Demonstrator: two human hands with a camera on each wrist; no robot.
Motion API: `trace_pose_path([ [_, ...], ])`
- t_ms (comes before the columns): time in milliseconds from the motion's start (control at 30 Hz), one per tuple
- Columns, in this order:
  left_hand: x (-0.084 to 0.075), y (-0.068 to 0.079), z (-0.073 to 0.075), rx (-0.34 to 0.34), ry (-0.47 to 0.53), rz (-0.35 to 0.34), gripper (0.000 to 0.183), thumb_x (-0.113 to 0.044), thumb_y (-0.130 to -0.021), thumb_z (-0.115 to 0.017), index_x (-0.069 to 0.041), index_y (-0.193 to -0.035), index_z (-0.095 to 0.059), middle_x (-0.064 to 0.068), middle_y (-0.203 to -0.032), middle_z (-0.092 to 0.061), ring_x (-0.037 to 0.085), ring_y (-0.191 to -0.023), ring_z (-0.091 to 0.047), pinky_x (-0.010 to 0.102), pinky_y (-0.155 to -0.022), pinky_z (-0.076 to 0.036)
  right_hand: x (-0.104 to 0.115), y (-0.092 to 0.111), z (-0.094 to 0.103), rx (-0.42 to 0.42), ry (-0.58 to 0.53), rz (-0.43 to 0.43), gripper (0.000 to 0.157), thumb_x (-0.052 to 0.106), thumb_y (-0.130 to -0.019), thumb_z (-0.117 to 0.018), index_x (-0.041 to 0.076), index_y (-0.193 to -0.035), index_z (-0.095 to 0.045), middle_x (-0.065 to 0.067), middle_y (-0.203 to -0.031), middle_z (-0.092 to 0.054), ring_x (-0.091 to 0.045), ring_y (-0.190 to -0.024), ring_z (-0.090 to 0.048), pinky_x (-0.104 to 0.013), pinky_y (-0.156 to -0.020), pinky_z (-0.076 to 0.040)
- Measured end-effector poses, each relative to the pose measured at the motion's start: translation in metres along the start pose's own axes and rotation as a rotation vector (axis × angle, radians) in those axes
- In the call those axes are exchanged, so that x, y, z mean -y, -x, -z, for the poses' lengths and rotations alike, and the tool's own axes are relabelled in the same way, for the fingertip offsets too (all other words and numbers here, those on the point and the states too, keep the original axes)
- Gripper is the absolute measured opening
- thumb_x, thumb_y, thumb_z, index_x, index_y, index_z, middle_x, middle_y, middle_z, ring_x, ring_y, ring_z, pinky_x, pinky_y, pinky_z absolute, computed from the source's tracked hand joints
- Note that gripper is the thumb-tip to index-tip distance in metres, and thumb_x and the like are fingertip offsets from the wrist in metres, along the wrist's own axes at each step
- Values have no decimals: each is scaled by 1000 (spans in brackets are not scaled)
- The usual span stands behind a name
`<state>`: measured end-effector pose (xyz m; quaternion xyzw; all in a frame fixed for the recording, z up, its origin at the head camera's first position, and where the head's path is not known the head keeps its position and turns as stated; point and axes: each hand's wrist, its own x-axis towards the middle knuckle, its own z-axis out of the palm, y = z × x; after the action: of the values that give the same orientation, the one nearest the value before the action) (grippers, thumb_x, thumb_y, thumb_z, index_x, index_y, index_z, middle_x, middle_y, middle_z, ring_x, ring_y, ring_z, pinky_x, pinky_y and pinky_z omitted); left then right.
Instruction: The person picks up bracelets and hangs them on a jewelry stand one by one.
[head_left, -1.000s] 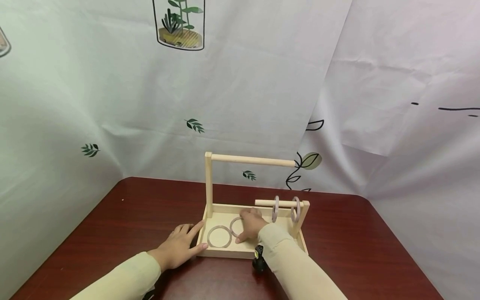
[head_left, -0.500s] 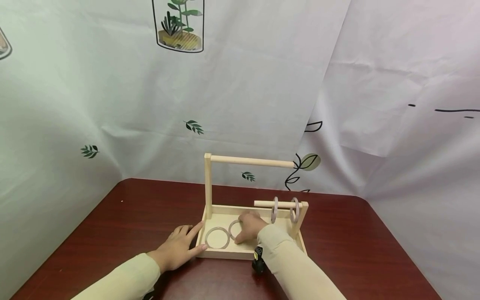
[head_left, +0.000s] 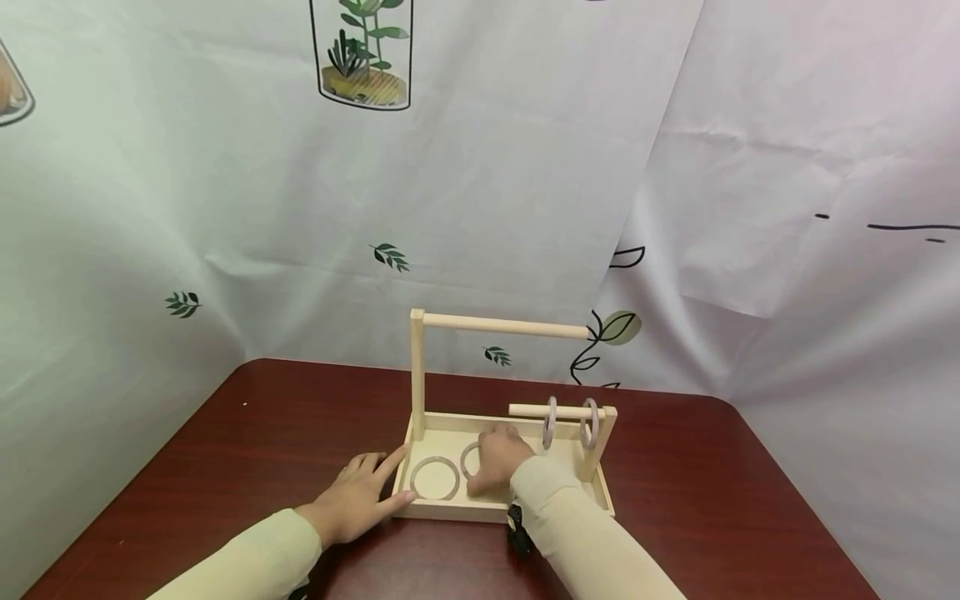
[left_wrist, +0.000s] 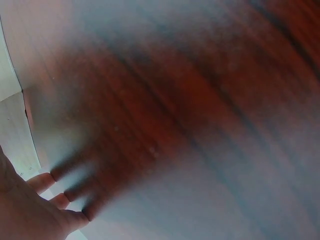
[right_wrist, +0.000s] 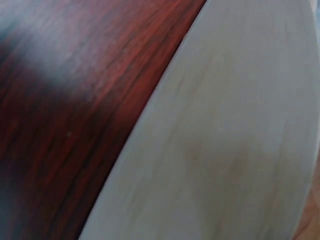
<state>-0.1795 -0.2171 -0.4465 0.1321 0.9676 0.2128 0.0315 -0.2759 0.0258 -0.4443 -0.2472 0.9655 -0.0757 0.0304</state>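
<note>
With our left hand [head_left: 354, 498] we touch the tray [head_left: 454, 510] at its left end, the fingers spread apart. Our right hand [head_left: 501, 460] reaches down inside it and covers part of one ring [head_left: 462, 461], which lies flat; the fingertips are hidden, so we cannot tell if they grip. From this hand, a second ring [head_left: 435, 457] lies towards eight o'clock, and two hanging rings [head_left: 548, 435] are at two o'clock. The covered ring looks light, stiff, perhaps slippery; we would rather pinch it across the rim.
</note>
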Motion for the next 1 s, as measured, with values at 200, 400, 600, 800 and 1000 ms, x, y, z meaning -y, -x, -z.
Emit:
trace_pose_path([
  [200, -1, 1, 1, 0, 3, 6, 75, -61, -93, -50, -18, -151, -33, 21, -131, -46, 48, -129, -36, 66, -100, -29, 0, 3, 0, 6, 24, -5, 56, 35, -51, -74, 5, -97, -63, -14, -103, -54, -22, -88, -47, -28, -67, -48],
  [400, -2, 0, 0, -8, 1, 0, 75, -60, -93, -49, -18, -151, -33, 22, -132, -45, 48, -129, -36, 66, -100, -29, -1, 6, 4, -20, 27, 16, 62, 35, -50, -74, 2, -101, -61, -14, -100, -52, -22, -86, -47, -28, -67, -49],
  [600, -2, 0, 0, -9, 8, 9, 75, -61, -92, -50, -18, -152, -33, 22, -133, -45, 48, -129, -36, 67, -100, -28, -3, 9, 4, -72, -20, 25, 78, 31, -48, -74, -3, -116, -58, -15, -103, -51, -24, -91, -49, -30, -68, -50],
  [800, 3, -3, -6, -43, -8, -6, 75, -63, -92, -48, -18, -151, -34, 20, -131, -47, 46, -128, -37, 67, -99, -30, -6, 8, 2, -91, -39, 43, 83, 30, -48, -75, -3, -121, -55, -14, -102, -50, -24, -91, -48, -30, -68, -50],
  [1000, 7, -3, -10, -55, -9, -4, 77, -65, -91, -47, -19, -151, -33, 20, -131, -47, 46, -128, -37, 66, -99, -30, -6, 9, 1, -99, -212, 34, 84, 27, -51, -74, 2, -128, -54, -15, -114, -46, -26, -100, -46, -35, -76, -50],
])
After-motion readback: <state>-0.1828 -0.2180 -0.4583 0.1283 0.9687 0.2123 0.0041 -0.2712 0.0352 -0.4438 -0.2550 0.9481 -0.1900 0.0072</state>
